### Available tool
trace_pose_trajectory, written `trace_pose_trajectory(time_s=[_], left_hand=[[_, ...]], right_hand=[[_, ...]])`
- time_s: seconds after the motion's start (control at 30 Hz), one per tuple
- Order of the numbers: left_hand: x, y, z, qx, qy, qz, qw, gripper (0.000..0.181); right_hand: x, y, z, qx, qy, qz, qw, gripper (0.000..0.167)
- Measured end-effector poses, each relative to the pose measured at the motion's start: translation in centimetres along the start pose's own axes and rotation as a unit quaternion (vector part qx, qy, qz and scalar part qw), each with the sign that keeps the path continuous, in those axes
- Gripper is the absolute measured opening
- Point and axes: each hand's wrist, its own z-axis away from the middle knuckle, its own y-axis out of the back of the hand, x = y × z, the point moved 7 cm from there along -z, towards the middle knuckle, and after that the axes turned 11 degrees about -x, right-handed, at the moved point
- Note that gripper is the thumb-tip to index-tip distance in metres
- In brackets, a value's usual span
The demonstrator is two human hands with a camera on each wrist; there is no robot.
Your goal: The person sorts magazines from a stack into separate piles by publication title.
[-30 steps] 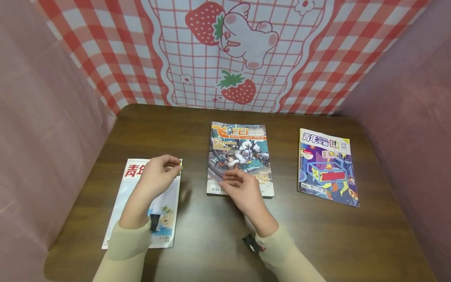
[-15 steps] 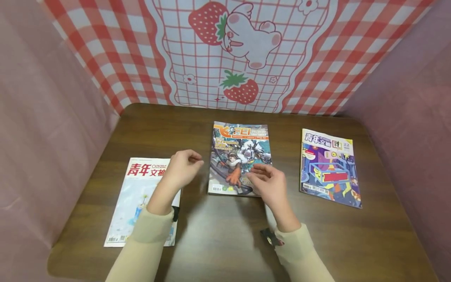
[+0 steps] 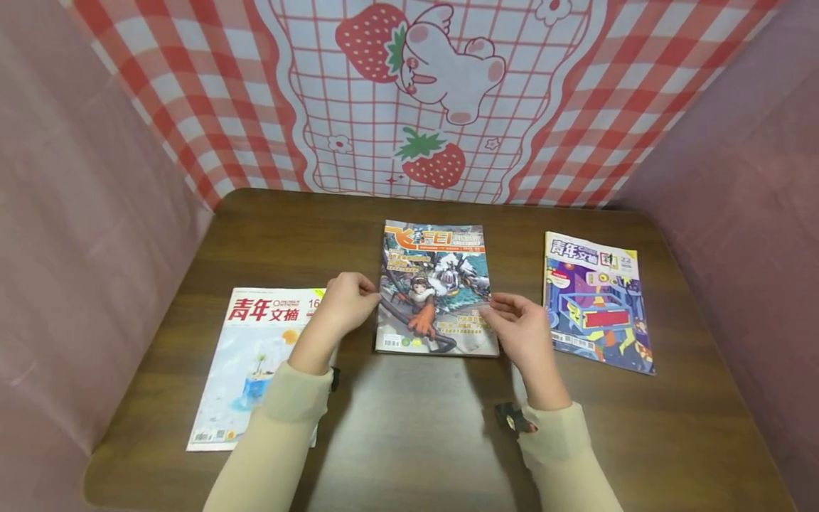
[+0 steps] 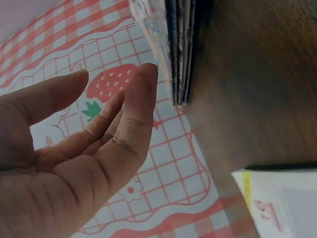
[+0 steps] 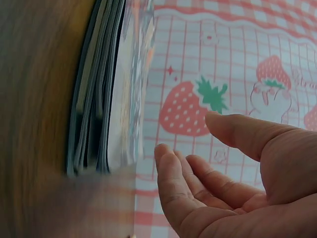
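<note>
A stack of magazines (image 3: 435, 291) lies mid-table, an orange-titled comic-style cover on top. My left hand (image 3: 342, 306) is at its left edge and my right hand (image 3: 521, 331) at its right edge. In the left wrist view, the fingers of my left hand (image 4: 94, 134) are bent loosely beside the stack's edge (image 4: 181, 54), thumb apart. The right wrist view shows my right hand (image 5: 228, 173) with a gap between thumb and fingers, near the layered stack (image 5: 109, 89). Neither hand visibly grips it.
A white magazine (image 3: 256, 355) with a red title lies at the left, partly under my left forearm in view. At the right lies a purple magazine (image 3: 598, 306). Behind the wooden table (image 3: 294, 235) hangs a red-and-white checked cloth (image 3: 243, 107) with strawberries.
My left hand has moved right from above the white magazine to the stack's left side. My right hand has moved right, from over the stack to its right edge. The magazines lie as before.
</note>
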Motion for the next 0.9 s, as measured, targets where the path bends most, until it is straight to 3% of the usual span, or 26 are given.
trace_pose_trajectory(time_s=[0.43,0.6,0.9], left_hand=[[-0.5,-0.9,-2.0,-0.038,0.023,-0.043,0.9981,0.026],[-0.8,-1.3,-2.5,-0.050,0.044,-0.038,0.9971,0.028],[-0.7,-1.7,-2.8,-0.065,0.049,-0.027,0.9963,0.020]], right_hand=[[1.9,1.2,-1.2,-0.027,-0.068,0.097,0.9926,0.050],[2.6,0.8,-1.7,-0.048,-0.082,0.120,0.9882,0.049],[2.7,0.5,-1.9,-0.054,-0.089,0.148,0.9836,0.042]])
